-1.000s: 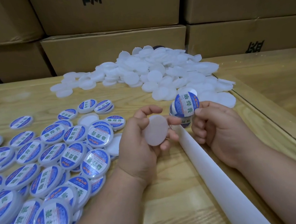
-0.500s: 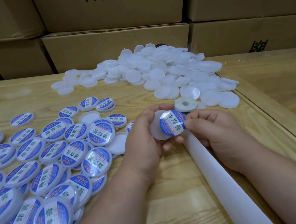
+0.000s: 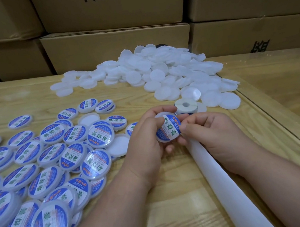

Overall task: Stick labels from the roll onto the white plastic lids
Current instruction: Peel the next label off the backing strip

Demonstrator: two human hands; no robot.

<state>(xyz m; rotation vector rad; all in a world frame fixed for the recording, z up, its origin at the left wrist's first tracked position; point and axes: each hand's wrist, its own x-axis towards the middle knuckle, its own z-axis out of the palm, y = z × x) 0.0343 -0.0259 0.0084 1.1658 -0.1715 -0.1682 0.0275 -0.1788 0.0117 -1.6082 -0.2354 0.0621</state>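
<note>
Left hand [image 3: 144, 138] grips a white plastic lid [image 3: 167, 128] by its rim above the counter's [image 3: 173, 203] middle; right hand [image 3: 208, 131] presses the label [image 3: 170, 127] flat. Lid judged light, stiff, slippery; label thin, prone to creasing.

Looks like a stockroom or small packing workshop — not a home. Stacked brown cardboard cartons [image 3: 116, 48] with black printed marks wall off the back, right behind a pale wooden surface [image 3: 19, 97]. Heaped on it in bulk: a mound of plain white lids [image 3: 159, 71], a spread of labelled lids [image 3: 45, 161] at left, a label roll [image 3: 186, 106] — piecework volume, done by hand.
</note>
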